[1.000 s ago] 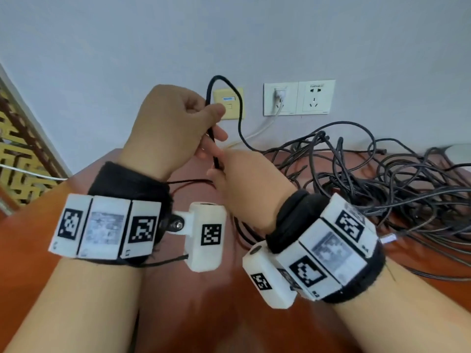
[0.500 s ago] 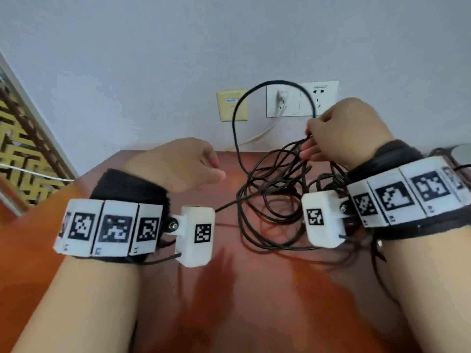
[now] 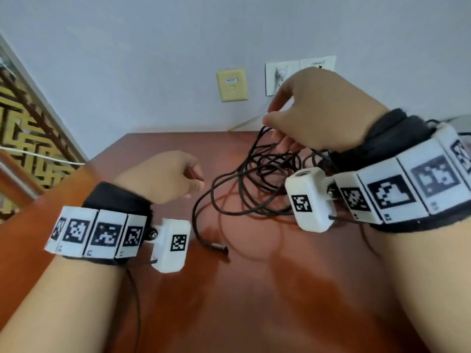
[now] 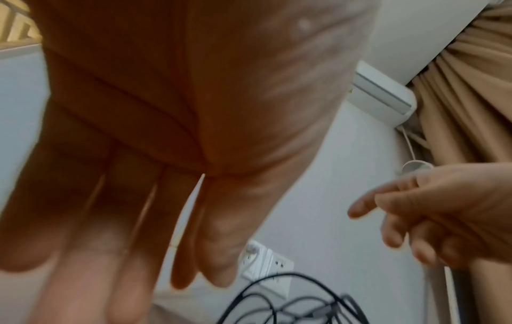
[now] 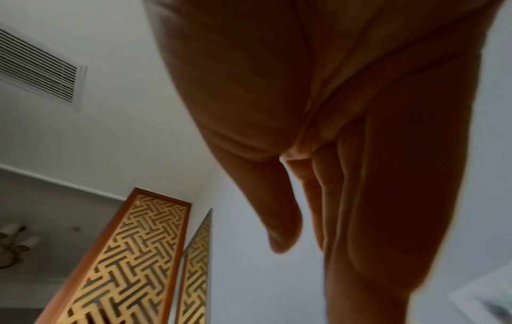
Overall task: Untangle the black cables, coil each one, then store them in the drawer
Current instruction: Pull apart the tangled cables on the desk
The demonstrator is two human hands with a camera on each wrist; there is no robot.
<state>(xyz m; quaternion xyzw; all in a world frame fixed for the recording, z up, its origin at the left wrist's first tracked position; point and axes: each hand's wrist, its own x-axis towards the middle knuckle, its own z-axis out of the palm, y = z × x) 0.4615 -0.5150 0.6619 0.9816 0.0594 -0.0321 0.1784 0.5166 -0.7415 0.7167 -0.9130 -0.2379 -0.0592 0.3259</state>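
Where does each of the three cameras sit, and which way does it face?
Head: on the head, looking down at the table and cables; shows both forearms, left hand and right hand.
Left wrist: under the left palm, facing the wall sockets; right hand in view.
Right wrist: under the right palm, tilted up at a lattice screen.
Shared: head and left wrist both show cables, sockets and right hand.

No legible text anywhere. Wrist bands (image 3: 99, 231) and camera housings (image 3: 309, 200) carry black-and-white square marker codes, with tiny characters beneath, too small to read. Yellow wall plate (image 3: 232, 84) has a small label, blurred. White socket (image 3: 317, 63) print unreadable.
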